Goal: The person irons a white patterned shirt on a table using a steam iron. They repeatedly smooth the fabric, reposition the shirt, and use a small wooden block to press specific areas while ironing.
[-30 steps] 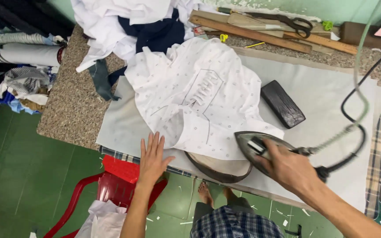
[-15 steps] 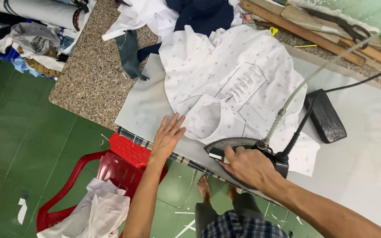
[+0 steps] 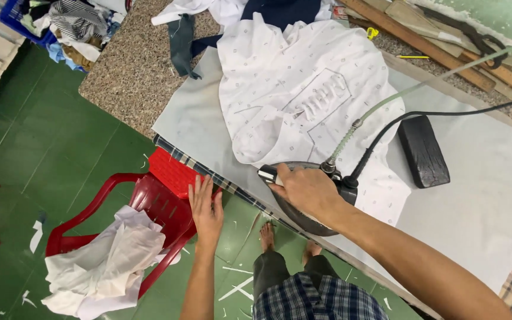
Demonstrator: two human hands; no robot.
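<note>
Two hands: right hand (image 3: 306,188) grip clamped on iron (image 3: 303,204); left hand (image 3: 206,207) open.

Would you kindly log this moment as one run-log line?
right hand: grips grey steam iron on white patterned shirt | left hand: flat at padded table's edge, beside red plastic chair

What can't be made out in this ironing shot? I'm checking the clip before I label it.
Head view only:
- Iron: the right hand covers its handle; the soleplate faces down, unseen.
- White shirt: its near hem is under the iron; the chest print is too small to make out.
- Left hand: it sits at the table edge; contact is unclear.
- Cord and hose: cut off by the right edge.
</note>
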